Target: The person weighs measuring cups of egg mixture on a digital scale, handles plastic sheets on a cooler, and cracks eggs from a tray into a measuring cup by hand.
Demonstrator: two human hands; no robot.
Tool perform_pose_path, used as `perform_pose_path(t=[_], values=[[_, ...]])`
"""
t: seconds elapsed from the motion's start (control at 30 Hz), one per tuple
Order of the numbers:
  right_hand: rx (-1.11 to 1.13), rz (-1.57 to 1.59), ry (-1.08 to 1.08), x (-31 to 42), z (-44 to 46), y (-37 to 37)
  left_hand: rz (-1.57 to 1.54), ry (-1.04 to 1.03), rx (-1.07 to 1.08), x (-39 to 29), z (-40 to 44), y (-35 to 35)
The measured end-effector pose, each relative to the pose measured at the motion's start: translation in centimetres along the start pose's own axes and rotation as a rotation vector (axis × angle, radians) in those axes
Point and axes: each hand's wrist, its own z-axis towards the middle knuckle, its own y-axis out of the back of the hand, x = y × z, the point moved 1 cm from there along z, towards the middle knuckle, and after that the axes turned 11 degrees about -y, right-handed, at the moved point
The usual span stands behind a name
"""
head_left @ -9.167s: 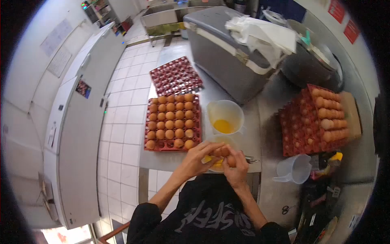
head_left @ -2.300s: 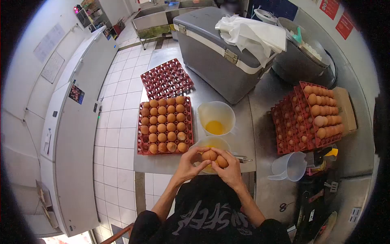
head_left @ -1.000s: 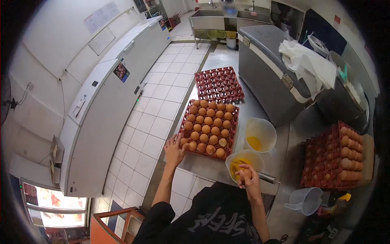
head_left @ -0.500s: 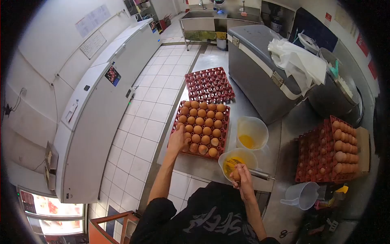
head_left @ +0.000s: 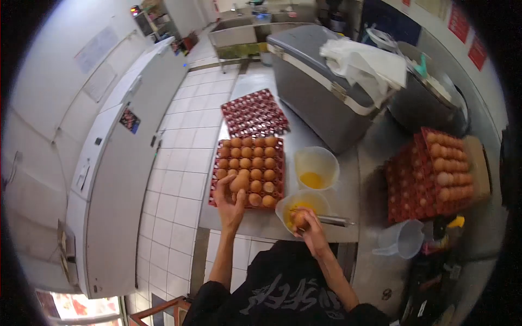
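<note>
Over the front left of the red egg tray (head_left: 281, 187), my left hand (head_left: 230, 211) has its thumb and fingers around a brown egg (head_left: 238, 183), raised above the other eggs. My right hand (head_left: 314, 234) grips another brown egg (head_left: 300, 219) above the near plastic pitcher (head_left: 322, 202). Yellow liquid egg lies in that pitcher, and a whisk (head_left: 336, 220) leans in it with its metal handle over the rim. Just behind stands a second pitcher (head_left: 324, 159) with yellow egg at its bottom.
An unfilled red tray (head_left: 254, 113) lies behind the eggs. A large grey cooler (head_left: 321, 100) with white plastic on top stands at the back. To the right are stacked egg trays (head_left: 405, 187) and a clear measuring jug (head_left: 409, 239). A white chest freezer (head_left: 111, 179) lines the left wall.
My left hand has come up from the tray's left side with an egg in its fingers. My right hand still holds its egg by the near pitcher. The camera view has shifted.
</note>
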Motion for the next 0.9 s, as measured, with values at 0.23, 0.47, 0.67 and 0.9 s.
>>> perform_pose_path(t=[0.23,0.47,0.67,0.9], values=[[-0.09,0.103,0.249,0.5,-0.3,-1.9,-0.167,0.0,0.146,-3.5,-9.8,-9.0],[-0.071,0.055,0.252,0.9,-1.4,-0.7,-0.188,0.119,0.099,-3.8,-10.4,-9.8],[-0.057,-0.023,0.241,0.6,-0.9,0.3,-0.276,0.273,0.117,-3.7,-10.0,-10.1],[-0.158,-0.346,0.296,1.4,-1.1,0.5,-0.29,0.34,0.185,-3.2,-9.2,-9.5]])
